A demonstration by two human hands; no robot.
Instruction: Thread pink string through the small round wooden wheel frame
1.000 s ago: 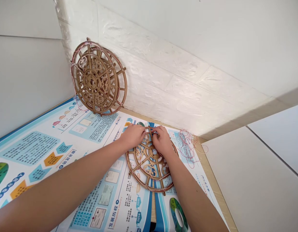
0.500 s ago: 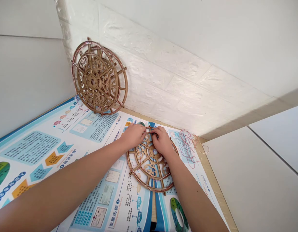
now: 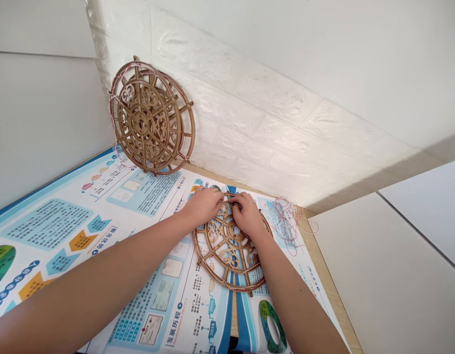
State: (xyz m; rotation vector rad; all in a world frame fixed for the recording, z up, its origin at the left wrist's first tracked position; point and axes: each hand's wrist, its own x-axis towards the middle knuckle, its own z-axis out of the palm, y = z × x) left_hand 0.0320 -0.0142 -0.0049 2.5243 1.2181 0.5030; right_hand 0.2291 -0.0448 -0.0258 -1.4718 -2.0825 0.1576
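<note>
View: head-worn camera, looking down over both forearms at a printed poster.
Left hand: the left hand (image 3: 202, 205) lies at the top of the wheel, its fingertips on the rim.
Right hand: the right hand (image 3: 247, 215) rests on the same upper rim and inner spokes, just beside the left.
Hands together: close together, both clamped on the rim; whatever lies between the fingertips is too small to tell.
Main thing: a flat gold-brown laser-cut wooden openwork wheel (image 3: 231, 263) lies flat on the poster, below and under both hands, with scrollwork and thin reddish thread around its rim.
Thread: a loose tangle of thin red and white thread (image 3: 286, 225) lies on the poster just right of the wheel.
Second wheel: a matching double-layered gold-brown wooden wheel (image 3: 152, 118) leans tilted against the wall, with thread on its rim.
Wall: a white brick-textured foam panel (image 3: 249, 108) rises behind.
Poster: a blue-and-white Chinese printed poster (image 3: 50, 223) covers a light wooden tabletop (image 3: 323, 268).
Writing: the heading "发展历程" (image 3: 175, 322) is legible, with the years 2015 (image 3: 212, 306) and 2014 (image 3: 212, 329) on a timeline.
</note>
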